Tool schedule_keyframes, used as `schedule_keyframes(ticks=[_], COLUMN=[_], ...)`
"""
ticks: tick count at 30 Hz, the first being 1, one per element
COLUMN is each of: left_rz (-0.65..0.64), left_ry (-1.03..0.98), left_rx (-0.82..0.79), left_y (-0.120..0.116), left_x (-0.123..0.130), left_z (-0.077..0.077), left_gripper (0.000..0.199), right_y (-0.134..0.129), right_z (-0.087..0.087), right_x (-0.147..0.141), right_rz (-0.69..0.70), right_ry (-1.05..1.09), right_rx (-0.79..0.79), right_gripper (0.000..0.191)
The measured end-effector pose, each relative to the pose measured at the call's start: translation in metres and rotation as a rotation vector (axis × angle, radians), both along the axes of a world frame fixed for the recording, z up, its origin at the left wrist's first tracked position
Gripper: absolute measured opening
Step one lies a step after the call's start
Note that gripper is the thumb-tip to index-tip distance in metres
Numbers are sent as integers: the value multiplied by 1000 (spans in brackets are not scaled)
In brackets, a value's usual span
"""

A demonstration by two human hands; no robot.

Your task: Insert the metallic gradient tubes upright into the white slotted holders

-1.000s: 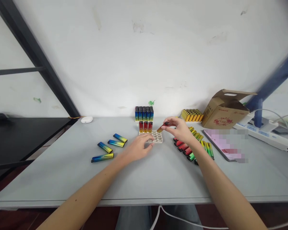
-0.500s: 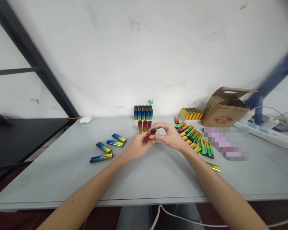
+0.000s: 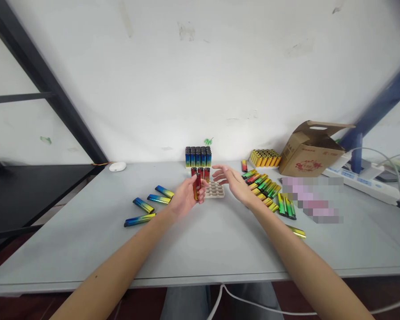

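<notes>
A red-and-gold lighter (image 3: 196, 187) stands upright between the thumb and fingers of my left hand (image 3: 184, 198). Just right of it is a pale tray (image 3: 216, 191) with round holes, its left part hidden by that hand. Several red lighters (image 3: 207, 174) stand upright at the tray's back row. My right hand (image 3: 235, 183) is held over the tray's right side, fingers apart and nothing in them. Loose lighters in green, red and gold (image 3: 270, 189) lie on the table close to its right.
Blue-yellow lighters (image 3: 143, 205) lie loose at left. A block of upright blue lighters (image 3: 198, 158) stands by the wall, and a tray of yellow ones (image 3: 266, 158) stands to the right. Beyond are a cardboard box (image 3: 310, 153), a power strip (image 3: 363, 182) and a white case (image 3: 117, 166).
My right hand has let go of the red lighter and opened, moving slightly away to the right. My left hand has drawn left with the lighter, uncovering the tray's holes.
</notes>
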State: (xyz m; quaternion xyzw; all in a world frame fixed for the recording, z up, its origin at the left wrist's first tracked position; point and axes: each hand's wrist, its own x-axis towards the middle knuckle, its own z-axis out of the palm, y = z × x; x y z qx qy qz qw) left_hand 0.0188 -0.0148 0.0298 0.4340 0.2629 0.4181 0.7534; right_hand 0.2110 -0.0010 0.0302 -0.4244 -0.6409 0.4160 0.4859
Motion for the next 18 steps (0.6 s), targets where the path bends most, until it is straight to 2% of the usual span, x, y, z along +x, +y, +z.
schedule_keyframes(ticks=[3, 8, 18], left_rz=[-47, -48, 9], left_ry=[-10, 29, 86], left_rx=[-72, -110, -78], left_y=[1, 0, -6], left_x=[-1, 1, 3], left_z=[2, 1, 7], left_gripper=[42, 37, 32], right_y=[1, 2, 1], right_z=[-4, -8, -9], right_x=[0, -2, -4], right_rz=[-15, -1, -2], right_ry=[-31, -50, -9], right_rx=[15, 50, 52], right_gripper=[51, 52, 51])
